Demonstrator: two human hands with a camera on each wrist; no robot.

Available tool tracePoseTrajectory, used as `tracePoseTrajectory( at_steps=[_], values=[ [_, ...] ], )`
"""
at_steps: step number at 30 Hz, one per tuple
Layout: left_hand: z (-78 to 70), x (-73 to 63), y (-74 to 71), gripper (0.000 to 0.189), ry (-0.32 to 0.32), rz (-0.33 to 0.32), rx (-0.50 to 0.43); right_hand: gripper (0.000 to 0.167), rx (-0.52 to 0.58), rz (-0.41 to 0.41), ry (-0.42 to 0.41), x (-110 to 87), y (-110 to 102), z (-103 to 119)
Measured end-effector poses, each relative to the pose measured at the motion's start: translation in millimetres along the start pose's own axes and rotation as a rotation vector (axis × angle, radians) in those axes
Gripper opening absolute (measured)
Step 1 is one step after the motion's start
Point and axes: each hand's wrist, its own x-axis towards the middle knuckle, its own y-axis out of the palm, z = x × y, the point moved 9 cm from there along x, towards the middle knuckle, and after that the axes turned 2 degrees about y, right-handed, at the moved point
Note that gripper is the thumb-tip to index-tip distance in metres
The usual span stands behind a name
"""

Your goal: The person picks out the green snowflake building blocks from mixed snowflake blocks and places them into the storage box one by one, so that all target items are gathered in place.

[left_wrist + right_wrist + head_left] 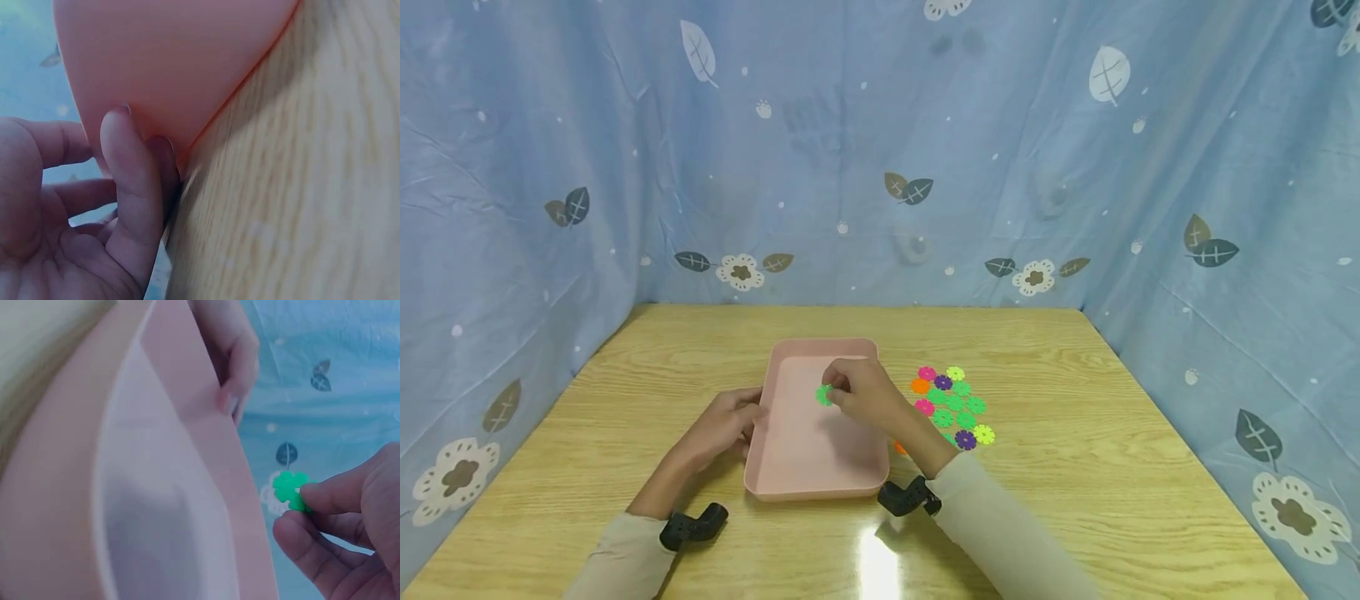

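Note:
A pink rectangular tray [793, 462] lies on the table, its inside bare in the head view. My left hand [727, 423] grips its left side, with a fingertip over the rim. The left wrist view shows fingers [128, 165] against the outer wall of the tray [169, 56]. Above the tray floor, my right hand [868, 392] pinches a green flower-shaped snowflake disc [288, 489] between thumb and fingers. Right of the tray lies a loose group of similar discs [954, 403] in green, pink, purple, orange and yellow, a few partly hidden by my right forearm.
The wooden table [1060, 467] extends on both sides of the tray. A blue patterned curtain [865, 167] stands along its back and sides. Each wrist carries a black camera mount [692, 526], the right one close to the tray's near right corner.

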Motion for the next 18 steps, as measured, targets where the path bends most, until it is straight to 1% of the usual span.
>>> tracePoseTrajectory(
  at_steps=[2, 5, 8, 10, 13, 18],
  values=[
    [-0.4, -0.1, -0.2, 0.056, 0.004, 0.002, -0.01, 0.005, 0.037, 0.017, 0.018, 2.4, 6.5, 3.5],
    [-2.3, -0.4, -0.4, 0.056, 0.004, 0.003, -0.03, 0.005, 0.132, 0.048, 0.06, 5.0, 17.1, 5.9],
    [-4.3, -1.2, -0.9, 0.056, 0.013, 0.01, -0.036, 0.006, 0.225, 0.078, 0.133, 6.4, 29.1, 4.5],
    [-4.3, -1.2, -1.3, 0.056, 0.016, 0.012, -0.034, 0.008, 0.262, 0.097, 0.184, 6.8, 37.6, 3.2],
    [-2.8, -1.3, -1.8, 0.056, 0.015, 0.009, -0.038, 0.01, 0.273, 0.124, 0.233, 7.2, 49.7, 3.0],
    [0.2, -0.6, -2.6, 0.058, 0.002, -0.007, -0.044, 0.011, 0.283, 0.177, 0.268, 5.2, 67.0, 4.8]
  ],
)
